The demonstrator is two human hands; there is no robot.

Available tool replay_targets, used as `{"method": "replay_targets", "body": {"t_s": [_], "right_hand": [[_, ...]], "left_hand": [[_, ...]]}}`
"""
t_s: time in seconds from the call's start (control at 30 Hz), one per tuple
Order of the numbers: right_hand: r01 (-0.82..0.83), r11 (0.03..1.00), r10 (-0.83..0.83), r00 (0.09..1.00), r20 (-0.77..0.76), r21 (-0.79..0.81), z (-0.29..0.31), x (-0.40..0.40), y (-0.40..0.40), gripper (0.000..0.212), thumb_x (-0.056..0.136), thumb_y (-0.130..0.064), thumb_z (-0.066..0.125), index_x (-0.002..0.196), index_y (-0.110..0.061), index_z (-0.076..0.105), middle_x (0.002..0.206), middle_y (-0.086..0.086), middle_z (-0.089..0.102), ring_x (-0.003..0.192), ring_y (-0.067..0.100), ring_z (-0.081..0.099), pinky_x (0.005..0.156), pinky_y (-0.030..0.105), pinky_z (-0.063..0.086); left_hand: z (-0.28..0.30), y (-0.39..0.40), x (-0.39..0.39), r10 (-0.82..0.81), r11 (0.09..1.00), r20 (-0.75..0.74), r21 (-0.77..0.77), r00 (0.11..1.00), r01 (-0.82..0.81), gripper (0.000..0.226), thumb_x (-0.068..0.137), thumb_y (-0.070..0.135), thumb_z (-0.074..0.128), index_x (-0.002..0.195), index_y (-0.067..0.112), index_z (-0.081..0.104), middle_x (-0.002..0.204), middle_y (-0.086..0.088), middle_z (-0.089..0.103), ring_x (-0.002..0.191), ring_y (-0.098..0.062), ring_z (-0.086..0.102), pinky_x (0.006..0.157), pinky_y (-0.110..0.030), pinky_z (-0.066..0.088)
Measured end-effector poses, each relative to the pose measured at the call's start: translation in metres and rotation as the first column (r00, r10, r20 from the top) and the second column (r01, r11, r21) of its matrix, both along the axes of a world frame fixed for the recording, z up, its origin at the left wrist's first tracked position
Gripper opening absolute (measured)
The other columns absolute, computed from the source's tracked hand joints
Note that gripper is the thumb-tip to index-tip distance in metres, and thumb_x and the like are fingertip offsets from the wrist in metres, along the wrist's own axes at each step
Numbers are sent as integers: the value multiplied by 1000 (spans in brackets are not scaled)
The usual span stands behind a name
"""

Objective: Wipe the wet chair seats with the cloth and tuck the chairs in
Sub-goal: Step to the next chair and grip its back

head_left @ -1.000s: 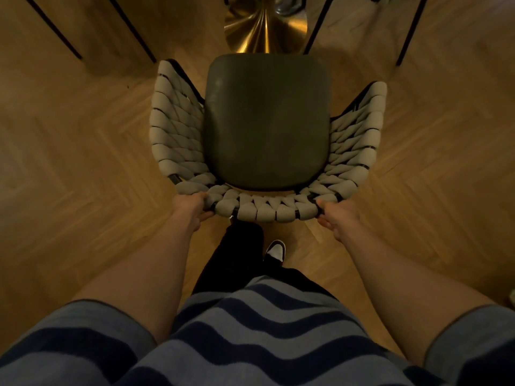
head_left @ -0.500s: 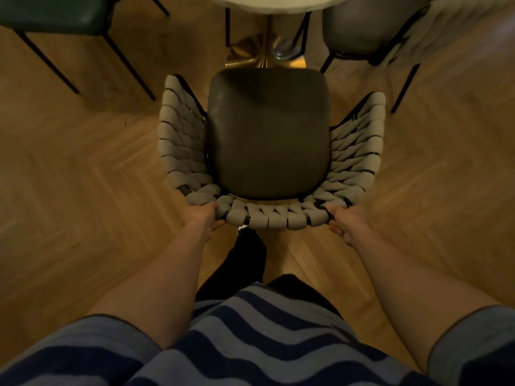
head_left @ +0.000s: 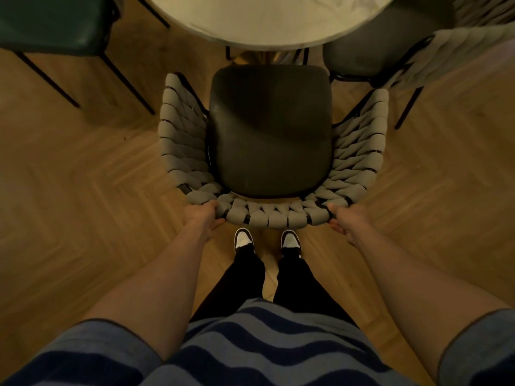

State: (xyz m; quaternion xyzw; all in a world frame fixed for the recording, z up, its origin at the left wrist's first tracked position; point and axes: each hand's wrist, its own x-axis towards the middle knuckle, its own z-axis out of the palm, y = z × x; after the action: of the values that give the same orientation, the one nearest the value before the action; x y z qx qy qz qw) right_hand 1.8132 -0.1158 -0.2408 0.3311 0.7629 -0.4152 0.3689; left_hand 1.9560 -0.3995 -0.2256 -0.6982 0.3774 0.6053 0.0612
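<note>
At table edge | chair (head_left: 271,129) dark seat, grey woven back | both hands grip

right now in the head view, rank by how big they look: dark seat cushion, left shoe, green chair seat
1. dark seat cushion
2. green chair seat, cut off by the frame edge
3. left shoe

floor (head_left: 69,190): wood laid in a herringbone pattern, carrying everything in view.
woven chair (head_left: 178,140): stands mid-floor, dark seat (head_left: 270,129) facing up, its front edge close to the desk.
desk (head_left: 264,20): round pale top at the far edge of the floor; base mostly hidden.
green chair (head_left: 53,23): far left corner, thin black legs on the floor.
grey chair (head_left: 384,48): far right, beside the desk.
shoes (head_left: 243,239): two, planted just behind the woven chair.
</note>
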Motion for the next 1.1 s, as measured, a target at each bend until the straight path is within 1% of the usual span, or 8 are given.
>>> {"method": "replay_targets", "body": {"t_s": [0.13,0.27,0.43,0.5,0.6,0.77,1.0,1.1], "right_hand": [[-108,994,109,993,49,-15,11,-5,4,22,99,-23,67,115,-11,59,94,7,67,77,17,68,62,30,56],[-237,971,235,970,65,27,16,-4,16,27,101,-30,63,119,-11,57,109,10,67,78,18,69,57,29,52],[-469,875,469,883,33,117,30,5,25,15,102,-18,59,94,-7,64,96,17,73,70,19,63,56,29,46],[-526,846,527,850,15,81,36,13,26,14,100,-10,57,90,-8,65,94,15,73,73,18,64,60,28,48],[-625,780,625,780,1,-23,46,24,21,11,101,-10,57,99,-12,68,97,9,72,82,16,67,70,30,54],[-767,630,774,634,12,-123,52,31,-4,8,103,-18,58,102,-17,66,101,5,71,87,15,69,75,29,57],[-901,409,911,413,8,-142,56,47,-81,6,102,-20,60,98,-20,65,102,5,71,96,21,69,90,41,59],[-944,300,954,301,12,-135,54,62,-128,6,101,-19,62,98,-16,67,101,7,72,87,18,69,76,32,59]], "left_hand": [[3,4,-1,35,999,-32,29,999,-34,38,93,12,63,128,16,49,117,-6,52,95,-25,61,71,-37,60],[5,9,7,30,999,-97,39,995,-26,46,94,5,59,136,15,43,121,-8,53,97,-26,61,84,-43,58],[17,12,19,-148,985,39,-82,988,151,4,94,6,60,96,5,57,89,-9,59,75,-19,62,81,-38,59],[23,17,24,-192,971,49,-133,980,197,14,96,6,55,83,11,53,84,-10,57,67,-18,58,72,-34,56],[29,25,34,-294,938,-2,-195,956,288,11,98,8,52,87,9,55,80,-10,57,62,-16,54,60,-29,48],[34,35,60,-487,848,38,-217,873,483,13,97,17,56,106,8,59,92,-8,64,73,-17,61,67,-31,54],[37,37,123,-454,887,44,-67,890,456,13,98,21,55,101,11,62,93,-10,65,76,-19,60,70,-34,54],[34,20,160,-379,924,33,-42,925,380,13,98,21,54,100,11,62,93,-10,64,75,-19,58,67,-32,51]]}}
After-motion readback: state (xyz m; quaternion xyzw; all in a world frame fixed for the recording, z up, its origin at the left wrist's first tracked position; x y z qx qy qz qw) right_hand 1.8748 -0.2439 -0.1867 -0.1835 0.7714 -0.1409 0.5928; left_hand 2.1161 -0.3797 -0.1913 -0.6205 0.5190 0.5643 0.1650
